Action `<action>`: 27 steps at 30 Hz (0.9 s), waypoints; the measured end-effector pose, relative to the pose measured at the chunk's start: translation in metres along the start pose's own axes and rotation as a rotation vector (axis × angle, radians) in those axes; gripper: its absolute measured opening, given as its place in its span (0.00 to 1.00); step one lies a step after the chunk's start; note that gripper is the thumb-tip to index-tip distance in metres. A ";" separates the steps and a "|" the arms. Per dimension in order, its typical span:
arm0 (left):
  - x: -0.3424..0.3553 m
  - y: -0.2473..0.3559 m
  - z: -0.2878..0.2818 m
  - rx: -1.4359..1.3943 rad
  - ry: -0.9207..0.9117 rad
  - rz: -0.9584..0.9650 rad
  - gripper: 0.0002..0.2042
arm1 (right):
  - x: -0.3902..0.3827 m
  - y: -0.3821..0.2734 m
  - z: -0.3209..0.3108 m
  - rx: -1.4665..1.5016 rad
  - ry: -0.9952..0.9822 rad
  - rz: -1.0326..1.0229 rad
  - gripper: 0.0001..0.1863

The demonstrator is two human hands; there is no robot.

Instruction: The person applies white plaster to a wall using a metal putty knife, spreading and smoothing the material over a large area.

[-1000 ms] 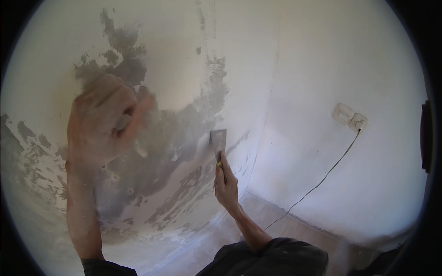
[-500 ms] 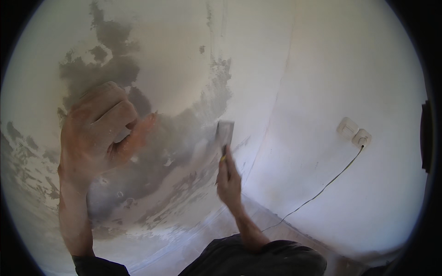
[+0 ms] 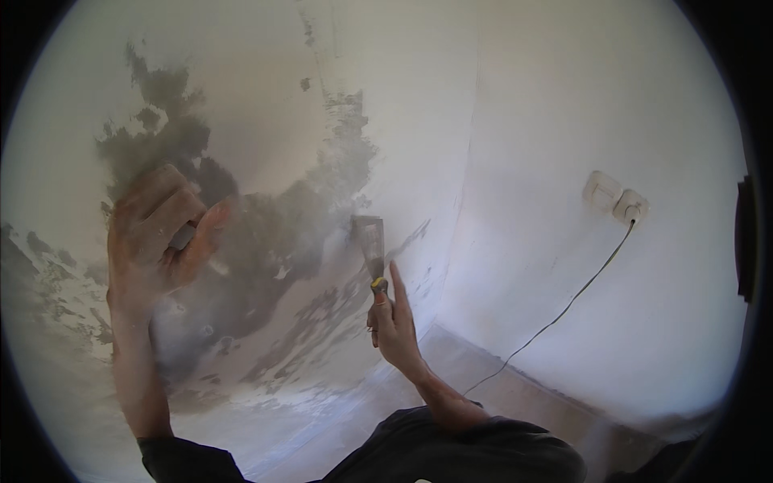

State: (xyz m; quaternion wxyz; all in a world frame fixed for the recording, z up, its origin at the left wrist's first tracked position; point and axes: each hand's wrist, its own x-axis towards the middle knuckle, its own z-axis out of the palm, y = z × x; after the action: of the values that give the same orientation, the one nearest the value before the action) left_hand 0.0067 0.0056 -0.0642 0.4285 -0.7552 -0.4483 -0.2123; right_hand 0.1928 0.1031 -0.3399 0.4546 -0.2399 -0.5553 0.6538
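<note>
My left hand (image 3: 161, 229) is curled in front of the patchy plastered wall (image 3: 250, 153), with a small grey object between thumb and fingers, mostly hidden and too unclear to name. My right hand (image 3: 394, 330) grips a putty knife (image 3: 370, 241) by its grey and yellow handle, index finger stretched up beside it. The metal blade is raised at the wall, by the edge of a dark grey patch; I cannot tell whether it touches. A pale haze softens the wall around my left hand.
A white wall (image 3: 555, 105) meets the patched one at a corner on the right. On it sit a white switch (image 3: 601, 190) and a socket (image 3: 631, 208), with a plugged-in cable (image 3: 572, 300) hanging down to the light floor (image 3: 451, 354). A dark object is at the far right edge.
Over the last second the view has shifted. My left hand appears lower against the dark patch. The knife blade has moved slightly left and up, and my right index finger now lies right of its handle.
</note>
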 end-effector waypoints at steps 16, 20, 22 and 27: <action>-0.178 0.321 0.141 -0.980 0.130 -0.657 0.55 | -0.090 -0.013 -0.050 0.802 -0.113 0.276 0.18; -0.185 0.334 0.154 -0.804 0.203 -0.850 0.44 | -0.091 -0.007 -0.038 0.698 -0.257 0.321 0.18; -0.189 0.324 0.152 -0.742 0.347 -0.829 0.40 | -0.089 -0.006 -0.027 0.775 -0.301 0.380 0.18; -0.155 0.307 0.157 -0.690 0.776 -0.929 0.29 | -0.073 0.004 -0.009 1.095 -0.417 0.655 0.18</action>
State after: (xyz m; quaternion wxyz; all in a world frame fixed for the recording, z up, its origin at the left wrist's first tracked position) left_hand 0.1821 -0.0107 -0.3989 0.1579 -0.4477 -0.4463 -0.7586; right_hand 0.2337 0.0451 -0.3598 0.1717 0.0007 -0.1181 0.9780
